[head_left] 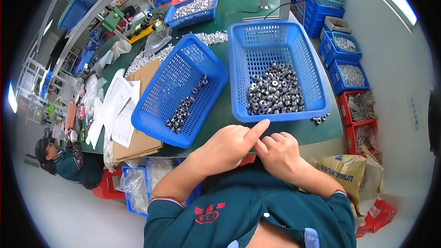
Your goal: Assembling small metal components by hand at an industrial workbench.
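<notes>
Both hands meet at the table's near edge, just below the right basket. Left hand (228, 146) has its forefinger stretched toward the basket rim, other fingers curled; right hand (279, 152) is loosely fisted, fingertips touching the left. Whether either pinches a part cannot be told, since anything held is hidden between the fingers.

Right blue basket (277, 46) holds a heap of dark metal nuts (274, 94) against its near wall. Left blue basket (179, 89) sits tilted on a stack of cardboard (140, 143), with a thin line of nuts (185, 108) along its low side.

Risks, as judged: a small part worked over the table edge could drop into the lap or floor. A few loose nuts (320, 119) already lie near the corner of the green table (239, 4) and could be swept off by a wrist. The tilted basket might slide if bumped.
</notes>
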A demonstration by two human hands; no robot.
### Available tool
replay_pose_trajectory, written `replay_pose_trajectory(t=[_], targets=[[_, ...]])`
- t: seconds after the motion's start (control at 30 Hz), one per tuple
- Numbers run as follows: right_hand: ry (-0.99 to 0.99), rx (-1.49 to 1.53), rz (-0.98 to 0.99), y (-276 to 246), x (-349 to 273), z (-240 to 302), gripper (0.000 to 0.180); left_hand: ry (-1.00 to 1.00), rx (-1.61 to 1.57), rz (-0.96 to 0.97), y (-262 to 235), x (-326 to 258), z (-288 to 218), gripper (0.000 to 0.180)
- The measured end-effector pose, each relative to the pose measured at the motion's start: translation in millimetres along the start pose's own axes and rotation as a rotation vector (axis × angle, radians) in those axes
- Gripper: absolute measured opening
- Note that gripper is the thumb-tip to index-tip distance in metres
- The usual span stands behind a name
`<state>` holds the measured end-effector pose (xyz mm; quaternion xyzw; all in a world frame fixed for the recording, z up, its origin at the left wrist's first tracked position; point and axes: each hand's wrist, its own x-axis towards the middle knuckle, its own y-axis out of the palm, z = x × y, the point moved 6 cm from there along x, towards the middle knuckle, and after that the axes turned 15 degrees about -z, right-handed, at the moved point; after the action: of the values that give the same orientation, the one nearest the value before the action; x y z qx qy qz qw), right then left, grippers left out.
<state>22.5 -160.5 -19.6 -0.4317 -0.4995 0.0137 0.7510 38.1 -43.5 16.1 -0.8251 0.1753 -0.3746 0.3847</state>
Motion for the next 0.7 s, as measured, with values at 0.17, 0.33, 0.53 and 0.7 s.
replay_pose_trajectory(t=[0.17, 0.33, 0.53, 0.7], targets=[[0.32, 0.166, -0.223, -22.8, -7.1, -30.3, 0.011, 0.027, 0.121, -0.138, -8.2, 64.1, 18.7, 0.036], [0.423, 0.322, -0.094, -10.7, -32.3, -22.6, 0.006, 0.02, 0.166, 0.081, 71.6, 117.6, 74.9, 0.014], [0.54, 0.331, -0.014, -8.7, -46.2, -25.9, 0.005, 0.091, 0.298, 0.238, 130.7, 133.7, 85.4, 0.015], [0.553, 0.381, -0.02, -1.4, -47.4, -29.4, 0.005, -0.061, 0.032, -0.286, 50.3, 114.5, 96.2, 0.013]])
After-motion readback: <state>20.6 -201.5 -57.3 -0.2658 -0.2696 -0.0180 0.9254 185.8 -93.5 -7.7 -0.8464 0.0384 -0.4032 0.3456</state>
